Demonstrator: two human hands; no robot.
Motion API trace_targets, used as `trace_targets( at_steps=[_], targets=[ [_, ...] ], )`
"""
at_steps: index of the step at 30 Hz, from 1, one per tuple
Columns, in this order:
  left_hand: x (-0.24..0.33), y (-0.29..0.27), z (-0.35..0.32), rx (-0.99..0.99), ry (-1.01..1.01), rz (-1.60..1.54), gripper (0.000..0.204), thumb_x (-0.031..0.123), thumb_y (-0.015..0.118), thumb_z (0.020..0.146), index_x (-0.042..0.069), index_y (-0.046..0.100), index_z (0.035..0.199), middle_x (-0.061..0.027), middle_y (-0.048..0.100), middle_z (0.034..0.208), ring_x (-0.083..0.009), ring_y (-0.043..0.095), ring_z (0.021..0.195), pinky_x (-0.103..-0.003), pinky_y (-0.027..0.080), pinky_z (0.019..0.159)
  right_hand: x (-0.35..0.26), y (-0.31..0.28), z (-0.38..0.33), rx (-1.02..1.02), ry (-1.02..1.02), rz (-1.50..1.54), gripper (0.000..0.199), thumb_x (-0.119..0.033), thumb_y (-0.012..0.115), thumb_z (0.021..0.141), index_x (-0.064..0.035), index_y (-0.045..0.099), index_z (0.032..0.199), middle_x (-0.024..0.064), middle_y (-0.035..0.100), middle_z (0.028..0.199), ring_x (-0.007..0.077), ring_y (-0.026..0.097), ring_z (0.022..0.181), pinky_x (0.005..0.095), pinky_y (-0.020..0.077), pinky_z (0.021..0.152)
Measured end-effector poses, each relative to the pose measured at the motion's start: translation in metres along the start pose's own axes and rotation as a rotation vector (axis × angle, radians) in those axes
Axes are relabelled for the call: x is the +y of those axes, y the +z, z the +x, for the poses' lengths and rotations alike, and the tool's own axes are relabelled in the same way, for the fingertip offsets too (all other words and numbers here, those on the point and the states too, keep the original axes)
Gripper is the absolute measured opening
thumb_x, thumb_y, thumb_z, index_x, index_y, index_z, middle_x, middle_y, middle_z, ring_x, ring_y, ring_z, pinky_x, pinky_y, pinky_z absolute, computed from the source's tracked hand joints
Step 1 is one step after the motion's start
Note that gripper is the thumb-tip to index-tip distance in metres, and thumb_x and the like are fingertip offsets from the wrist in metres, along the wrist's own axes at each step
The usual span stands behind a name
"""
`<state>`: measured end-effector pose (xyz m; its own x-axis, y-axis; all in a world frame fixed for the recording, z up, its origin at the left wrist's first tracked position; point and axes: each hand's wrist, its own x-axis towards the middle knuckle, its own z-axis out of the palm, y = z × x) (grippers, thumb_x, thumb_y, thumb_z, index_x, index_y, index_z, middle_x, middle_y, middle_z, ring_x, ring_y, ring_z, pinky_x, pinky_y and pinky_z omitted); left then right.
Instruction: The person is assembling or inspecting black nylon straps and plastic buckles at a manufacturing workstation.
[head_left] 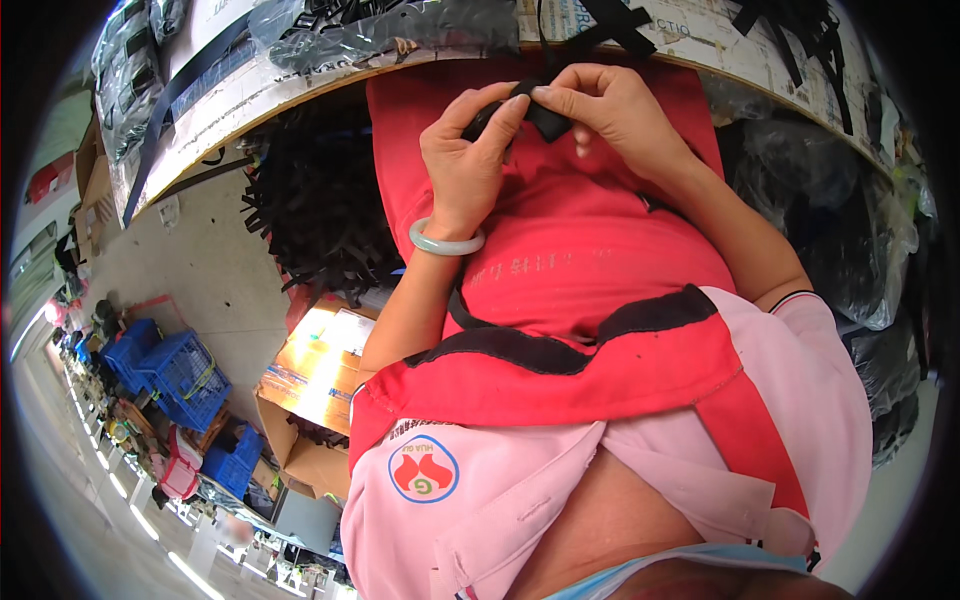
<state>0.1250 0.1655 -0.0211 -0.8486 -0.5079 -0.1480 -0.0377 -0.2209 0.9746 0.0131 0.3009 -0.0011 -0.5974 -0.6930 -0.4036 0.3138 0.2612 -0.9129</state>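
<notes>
Black strap (548, 122): one, pinched by two hands (465, 145) (628, 115); one bangle (445, 247).

it's bright in here; glare bleaches the cardboard box (312, 372), white ceiling lamps (195, 576) bend along the curved rim, corners go black. left hand (468, 150) and right hand (622, 120) look fairly crisp, the far room soft, heaped black straps (320, 195) sunk in shadow.

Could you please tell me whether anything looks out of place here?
Nothing looks spilled, and the black piece in hand shows no clear damage. The untidy spot is a tangled heap of black straps below the workbench, left of the red apron, with strips jutting every way.
</notes>
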Motion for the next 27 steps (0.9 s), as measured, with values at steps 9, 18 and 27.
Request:
trace_targets(
  at_steps=[9, 18, 27],
  targets=[
    [0.017, -0.029, -0.017, -0.099, -0.051, 0.009, 0.012, 0.002, 0.067, 0.085, -0.002, 0.068, 0.096, 0.0022, 0.058, 0.077, -0.003, 0.048, 0.064, -0.018, 0.036, 0.054, 0.01, -0.006, 0.009, -0.482, 0.308, 0.368, 0.02, -0.025, 0.065, 0.091, -0.005, 0.061, 0.093, -0.0022, 0.055, 0.071, 0.0042, 0.051, 0.055, 0.0172, 0.0389, 0.047],
    [0.078, -0.192, -0.08, 0.518, -0.071, 0.488, 0.02, 0.012, 0.065, 0.09, 0.005, 0.069, 0.109, 0.0001, 0.061, 0.076, -0.0035, 0.05, 0.06, -0.016, 0.033, 0.045, 0.007, 0.014, 0.024, -0.263, 0.02, -0.146, 0.018, -0.022, 0.06, 0.092, -0.0041, 0.062, 0.091, -0.0029, 0.055, 0.068, 0.0042, 0.051, 0.058, 0.0193, 0.0421, 0.053],
    [0.002, -0.057, -0.028, 0.114, 0.056, 0.105, 0.024, 0.016, 0.063, 0.092, 0.002, 0.067, 0.11, 0.0017, 0.058, 0.075, -0.0057, 0.053, 0.06, -0.018, 0.039, 0.048, 0.004, 0.067, 0.02, -0.428, -0.049, -0.143, 0.018, -0.019, 0.062, 0.092, -0.0009, 0.063, 0.094, 0.0022, 0.061, 0.073, 0.0059, 0.054, 0.055, 0.0208, 0.0442, 0.05]
  ],
)
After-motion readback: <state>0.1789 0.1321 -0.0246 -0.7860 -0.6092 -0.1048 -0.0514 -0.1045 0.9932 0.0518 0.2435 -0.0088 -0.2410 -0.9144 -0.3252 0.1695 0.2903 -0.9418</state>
